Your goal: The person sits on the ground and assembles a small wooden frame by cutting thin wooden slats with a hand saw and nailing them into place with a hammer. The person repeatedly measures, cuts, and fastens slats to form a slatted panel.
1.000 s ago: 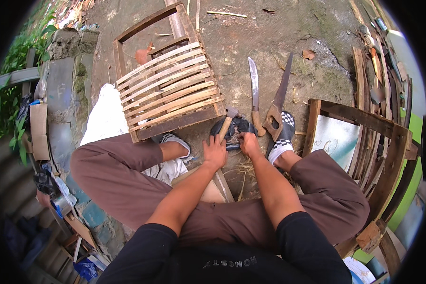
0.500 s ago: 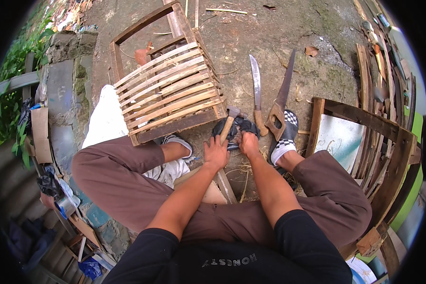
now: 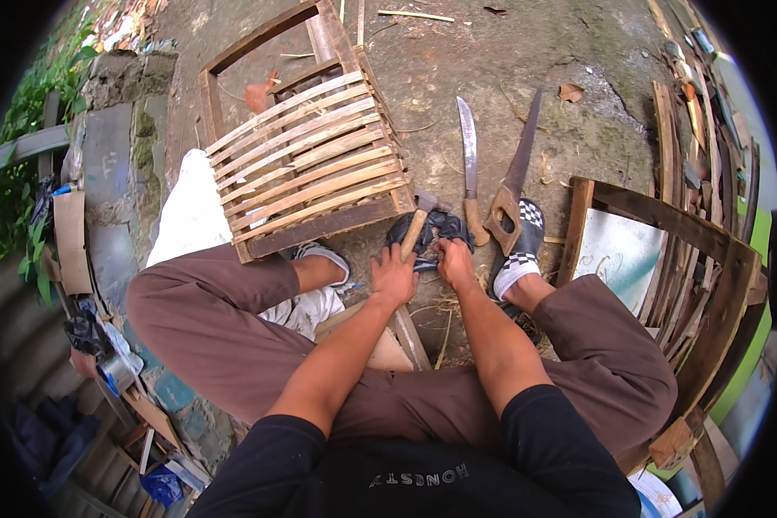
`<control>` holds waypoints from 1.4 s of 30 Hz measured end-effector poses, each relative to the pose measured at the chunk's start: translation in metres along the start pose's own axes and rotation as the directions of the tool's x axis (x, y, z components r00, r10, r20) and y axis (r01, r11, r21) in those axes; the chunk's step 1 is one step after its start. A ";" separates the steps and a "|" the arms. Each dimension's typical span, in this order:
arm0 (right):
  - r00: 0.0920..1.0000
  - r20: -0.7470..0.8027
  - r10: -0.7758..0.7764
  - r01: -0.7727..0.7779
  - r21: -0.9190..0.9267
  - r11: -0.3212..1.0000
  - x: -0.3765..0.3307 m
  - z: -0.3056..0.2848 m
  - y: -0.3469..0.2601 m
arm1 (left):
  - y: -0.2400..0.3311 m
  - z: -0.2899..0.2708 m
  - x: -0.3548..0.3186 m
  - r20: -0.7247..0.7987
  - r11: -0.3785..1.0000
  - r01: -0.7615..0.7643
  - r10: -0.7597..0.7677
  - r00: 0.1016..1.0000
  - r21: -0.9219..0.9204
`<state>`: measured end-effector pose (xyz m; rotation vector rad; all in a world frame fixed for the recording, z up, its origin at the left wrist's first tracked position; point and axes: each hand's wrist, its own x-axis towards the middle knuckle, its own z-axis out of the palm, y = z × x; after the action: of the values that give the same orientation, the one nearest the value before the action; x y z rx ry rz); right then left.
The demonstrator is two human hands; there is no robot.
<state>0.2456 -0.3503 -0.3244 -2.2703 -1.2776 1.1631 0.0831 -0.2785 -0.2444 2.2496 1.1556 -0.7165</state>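
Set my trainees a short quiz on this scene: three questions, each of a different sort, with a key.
1. True or false: the saw lies to the right of the large knife.
2. Which tool is nearest the left hand? A) saw; B) hammer; C) large knife.
3. Fill in the colour: the plastic bag at the right hand is ____.

Key: 1 true; 2 B; 3 black.

Two hands (image 3: 393,280) (image 3: 456,264) are showing, along with one hammer (image 3: 414,234), one black plastic bag (image 3: 451,227), one long knife (image 3: 470,164) and one handsaw (image 3: 519,164). Two checkered shoes (image 3: 304,251) (image 3: 532,226) and one slatted wooden frame (image 3: 337,149) are also showing.
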 end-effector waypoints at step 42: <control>0.945 0.316 0.088 -0.237 0.473 0.849 -0.008 -0.070 -0.020 | 0.012 -0.016 0.010 -0.269 0.708 -0.195 0.008 0.963 -0.678</control>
<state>0.2852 -0.3361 -0.2646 -1.8878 -0.7340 1.7033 0.1012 -0.2687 -0.2370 1.7324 1.1447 0.0866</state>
